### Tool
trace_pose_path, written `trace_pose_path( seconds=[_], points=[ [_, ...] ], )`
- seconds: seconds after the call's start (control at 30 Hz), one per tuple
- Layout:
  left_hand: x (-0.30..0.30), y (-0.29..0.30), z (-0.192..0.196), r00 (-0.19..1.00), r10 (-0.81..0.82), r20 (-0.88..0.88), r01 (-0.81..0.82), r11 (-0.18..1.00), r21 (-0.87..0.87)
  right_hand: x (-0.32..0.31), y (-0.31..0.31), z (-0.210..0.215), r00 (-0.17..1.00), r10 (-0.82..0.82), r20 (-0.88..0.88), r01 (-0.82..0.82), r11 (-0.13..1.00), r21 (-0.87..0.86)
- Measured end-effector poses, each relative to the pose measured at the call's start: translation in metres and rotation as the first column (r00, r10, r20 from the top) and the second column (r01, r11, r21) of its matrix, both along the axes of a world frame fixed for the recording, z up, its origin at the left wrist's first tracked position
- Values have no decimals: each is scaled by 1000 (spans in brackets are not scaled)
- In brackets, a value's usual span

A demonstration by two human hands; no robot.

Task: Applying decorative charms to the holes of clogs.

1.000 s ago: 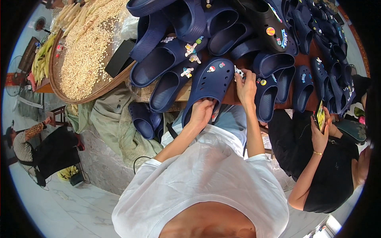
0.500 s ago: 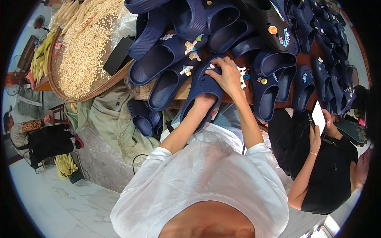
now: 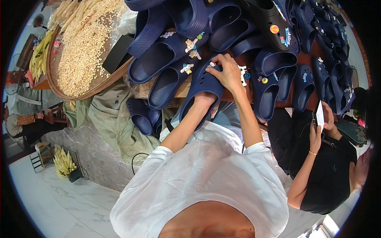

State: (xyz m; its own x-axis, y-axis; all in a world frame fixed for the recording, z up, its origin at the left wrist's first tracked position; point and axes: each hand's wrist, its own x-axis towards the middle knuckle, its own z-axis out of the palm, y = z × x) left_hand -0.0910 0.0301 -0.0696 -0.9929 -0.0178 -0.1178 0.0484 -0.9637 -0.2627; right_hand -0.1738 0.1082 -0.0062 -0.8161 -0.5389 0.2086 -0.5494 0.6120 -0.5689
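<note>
A navy clog (image 3: pixel 201 84) with holes in its upper lies at the table edge in front of me. My left hand (image 3: pixel 204 99) reaches inside it through the foot opening, so its fingers are hidden. Over the toe, my right hand (image 3: pixel 227 73) pinches a small white and red shoe charm (image 3: pixel 212 64) between thumb and fingers against the upper. Just right of that hand sit a white charm with dark spots (image 3: pixel 242 74) and a blue flower charm (image 3: pixel 247 75). Left of the clog, another navy clog (image 3: pixel 166 89) carries a white figure charm (image 3: pixel 186 68).
Many navy clogs and a black clog (image 3: pixel 270 22) crowd the red-brown table. At left are a round tray of pale kernels (image 3: pixel 81 59), a black box (image 3: pixel 118 53) and a greenish cloth (image 3: pixel 115 115). A person in black (image 3: pixel 325 170) at right holds a phone (image 3: pixel 320 117).
Both my hands hold nearly the same place on the clog and charm. At far left, the seated person has risen off the chair and moved away; the phone at right has turned slightly.
</note>
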Motion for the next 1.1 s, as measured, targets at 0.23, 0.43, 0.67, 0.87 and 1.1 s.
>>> trace_pose_path(
  seconds=[0.23, 0.43, 0.67, 0.87, 1.1],
  points=[
    [1, 1, -14, 978, 19, -207, -31, 998, -58, 0, -2, -3, 997, -14, 78, 19, 998, -68],
    [-3, -1, -15, 941, 36, -337, -30, 999, 24, 1, -3, -9, 997, -53, 62, 59, 993, -102],
    [-9, -2, -3, 999, 21, -24, -26, 969, -246, -1, 5, -17, 992, -102, 74, 119, 953, -279],
    [-15, -2, 9, 998, 54, 45, 69, -638, -767, -6, 50, -33, 914, -364, 179, 402, 870, -286],
    [-24, -2, 2, 999, 26, 25, 35, -863, -504, 3, 56, -29, 925, -373, 73, 380, 909, -171]
  ],
)
